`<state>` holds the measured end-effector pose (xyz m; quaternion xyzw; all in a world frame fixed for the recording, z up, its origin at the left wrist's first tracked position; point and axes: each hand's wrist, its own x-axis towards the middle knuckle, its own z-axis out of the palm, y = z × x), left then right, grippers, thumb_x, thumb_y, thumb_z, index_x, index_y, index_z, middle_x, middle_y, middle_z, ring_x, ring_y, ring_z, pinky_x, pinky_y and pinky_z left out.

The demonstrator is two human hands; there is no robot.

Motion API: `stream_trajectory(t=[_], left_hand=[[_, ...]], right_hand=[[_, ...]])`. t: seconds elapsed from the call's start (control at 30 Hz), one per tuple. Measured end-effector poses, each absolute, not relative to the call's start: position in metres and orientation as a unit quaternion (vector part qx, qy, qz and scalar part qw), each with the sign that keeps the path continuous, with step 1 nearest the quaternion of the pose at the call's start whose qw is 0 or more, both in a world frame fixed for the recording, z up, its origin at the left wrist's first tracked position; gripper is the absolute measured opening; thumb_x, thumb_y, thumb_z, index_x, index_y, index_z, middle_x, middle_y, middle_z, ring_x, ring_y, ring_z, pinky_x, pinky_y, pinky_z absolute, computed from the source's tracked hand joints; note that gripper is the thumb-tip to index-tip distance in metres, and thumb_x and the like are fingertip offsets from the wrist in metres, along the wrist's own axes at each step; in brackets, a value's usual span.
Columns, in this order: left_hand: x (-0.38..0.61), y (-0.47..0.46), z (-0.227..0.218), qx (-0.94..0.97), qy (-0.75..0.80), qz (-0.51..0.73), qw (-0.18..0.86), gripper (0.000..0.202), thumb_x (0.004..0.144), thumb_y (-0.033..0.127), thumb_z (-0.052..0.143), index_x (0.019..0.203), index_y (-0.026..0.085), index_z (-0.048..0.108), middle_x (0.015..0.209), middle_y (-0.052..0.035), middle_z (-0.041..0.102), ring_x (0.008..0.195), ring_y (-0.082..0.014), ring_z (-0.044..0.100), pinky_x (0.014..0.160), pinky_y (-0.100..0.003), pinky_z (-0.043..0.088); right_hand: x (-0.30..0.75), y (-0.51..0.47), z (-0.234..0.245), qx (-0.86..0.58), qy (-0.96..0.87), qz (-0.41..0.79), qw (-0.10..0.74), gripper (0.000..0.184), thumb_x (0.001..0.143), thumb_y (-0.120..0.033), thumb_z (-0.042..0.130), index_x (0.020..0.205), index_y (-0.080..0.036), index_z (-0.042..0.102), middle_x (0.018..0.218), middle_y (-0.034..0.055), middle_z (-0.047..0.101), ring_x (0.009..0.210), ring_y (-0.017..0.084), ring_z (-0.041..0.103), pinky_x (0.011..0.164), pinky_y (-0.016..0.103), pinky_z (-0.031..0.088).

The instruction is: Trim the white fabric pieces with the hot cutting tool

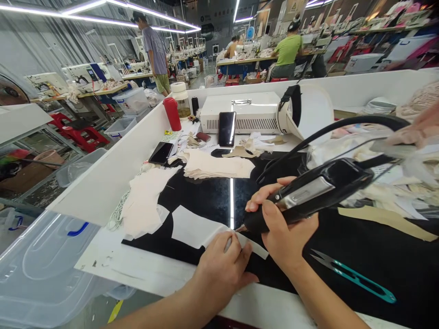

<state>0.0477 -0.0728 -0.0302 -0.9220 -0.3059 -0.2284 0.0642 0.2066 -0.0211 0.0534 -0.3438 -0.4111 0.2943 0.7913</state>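
Note:
My right hand [279, 224] is wrapped around a black corded hand tool [308, 192] with a metal plate on its side. The tool's tip points down at a white fabric piece [195, 228] lying on a glossy black sheet [206, 196]. My left hand [221, 267] presses its fingers down on the edge of that white piece, just beside the tool tip. The tool's black cable [325, 130] loops up and away to the right.
Stacks of cream fabric pieces [212, 165] lie behind and left. Teal thread snips [356, 276] rest on the black sheet at right. Two phones [227, 129], a red bottle [172, 114] and a white machine [243, 109] stand at the back. Another person's hand [416, 130] reaches in at far right.

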Motion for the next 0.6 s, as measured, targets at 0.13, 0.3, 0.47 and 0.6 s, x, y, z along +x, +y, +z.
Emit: stream_trajectory(t=[0.13, 0.3, 0.47, 0.6], left_hand=[[0.0476, -0.0727, -0.0326, -0.926, -0.31, -0.212, 0.042, 0.071, 0.11, 0.07, 0.072, 0.147, 0.009, 0.069, 0.123, -0.0166, 0.075, 0.116, -0.034, 0.075, 0.099, -0.046, 0.07], [0.0479, -0.0731, -0.0326, -0.925, -0.307, -0.222, 0.039, 0.072, 0.108, 0.07, 0.074, 0.147, 0.009, 0.069, 0.125, -0.0162, 0.075, 0.118, -0.0345, 0.073, 0.102, -0.046, 0.069], [0.048, -0.0735, -0.0333, -0.926, -0.312, -0.212, 0.034, 0.071, 0.107, 0.07, 0.077, 0.145, 0.01, 0.07, 0.123, -0.0159, 0.076, 0.116, -0.0342, 0.074, 0.1, -0.047, 0.07], [0.0477, -0.0738, -0.0304, -0.927, -0.311, -0.207, 0.036, 0.069, 0.111, 0.066, 0.075, 0.151, 0.01, 0.066, 0.128, -0.0184, 0.077, 0.123, -0.0355, 0.074, 0.105, -0.049, 0.069]], right_hand=[[0.2014, -0.0165, 0.0537, -0.341, -0.408, 0.293, 0.795, 0.043, 0.09, -0.034, 0.096, 0.119, -0.029, 0.064, 0.079, -0.0087, 0.075, 0.057, 0.014, 0.069, 0.059, 0.032, 0.064], [0.1983, -0.0158, 0.0502, -0.352, -0.407, 0.285, 0.793, 0.041, 0.089, -0.024, 0.092, 0.119, -0.028, 0.064, 0.079, -0.0088, 0.075, 0.058, 0.013, 0.069, 0.062, 0.031, 0.064], [0.1985, -0.0152, 0.0514, -0.341, -0.402, 0.291, 0.798, 0.04, 0.088, -0.021, 0.092, 0.118, -0.028, 0.066, 0.08, -0.0091, 0.077, 0.058, 0.013, 0.07, 0.062, 0.03, 0.064], [0.2054, -0.0182, 0.057, -0.35, -0.396, 0.291, 0.798, 0.042, 0.087, -0.024, 0.095, 0.119, -0.028, 0.067, 0.08, -0.0093, 0.076, 0.059, 0.014, 0.071, 0.063, 0.031, 0.064]])
